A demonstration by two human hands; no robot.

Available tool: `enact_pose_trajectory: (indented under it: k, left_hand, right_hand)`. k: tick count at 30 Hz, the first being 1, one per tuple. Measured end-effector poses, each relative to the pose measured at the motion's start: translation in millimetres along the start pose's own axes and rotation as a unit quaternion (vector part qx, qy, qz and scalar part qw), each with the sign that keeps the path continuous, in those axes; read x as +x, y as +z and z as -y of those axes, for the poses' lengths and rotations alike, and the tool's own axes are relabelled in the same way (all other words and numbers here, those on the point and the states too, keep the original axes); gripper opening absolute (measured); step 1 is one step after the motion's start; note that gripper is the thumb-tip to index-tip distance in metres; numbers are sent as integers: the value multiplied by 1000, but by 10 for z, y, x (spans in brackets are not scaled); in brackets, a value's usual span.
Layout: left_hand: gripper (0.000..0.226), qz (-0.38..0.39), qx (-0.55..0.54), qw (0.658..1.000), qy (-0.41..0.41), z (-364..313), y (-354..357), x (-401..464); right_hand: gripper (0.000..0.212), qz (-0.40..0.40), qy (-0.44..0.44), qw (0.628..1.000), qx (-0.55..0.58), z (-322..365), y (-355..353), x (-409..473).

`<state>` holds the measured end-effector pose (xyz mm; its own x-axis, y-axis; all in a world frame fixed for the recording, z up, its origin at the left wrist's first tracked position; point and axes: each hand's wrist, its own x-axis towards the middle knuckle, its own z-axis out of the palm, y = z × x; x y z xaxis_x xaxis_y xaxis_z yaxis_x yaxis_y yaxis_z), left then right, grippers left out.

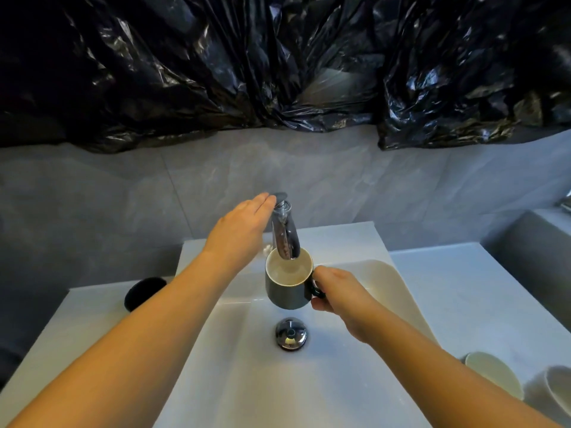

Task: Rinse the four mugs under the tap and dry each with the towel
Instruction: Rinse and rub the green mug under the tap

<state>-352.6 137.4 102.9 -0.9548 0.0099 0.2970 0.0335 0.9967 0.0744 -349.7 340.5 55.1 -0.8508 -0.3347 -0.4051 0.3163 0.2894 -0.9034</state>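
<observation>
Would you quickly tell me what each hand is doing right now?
Left hand: open, fingers on the tap lever.
Right hand: holding the mug by its handle.

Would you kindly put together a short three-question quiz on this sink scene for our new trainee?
1. True or false: the right hand holds the dark mug by its handle.
2. What do the left hand fingertips touch? A) the drain plug B) the tap lever C) the black mug
3. Fill in: the dark mug's mouth sits under the tap ____.

Key: 1 true; 2 B; 3 spout.
</observation>
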Motion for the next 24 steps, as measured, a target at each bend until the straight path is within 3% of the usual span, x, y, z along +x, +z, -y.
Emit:
enact_pose_trajectory:
  k: [17, 21, 24]
  left_hand:
    - [64, 51, -1, 999, 17, -7, -209, 157]
    - [65, 40, -13, 999, -5, -53, -163, 123]
    - [78, -17, -75, 997, -32, -92, -48, -8]
  right_hand:
    - [31, 5, 39, 998, -39, -9, 10, 13]
    - [30, 9, 31, 999, -43, 1, 30, 12]
    - [29, 10, 28, 999, -40, -59, 29, 6]
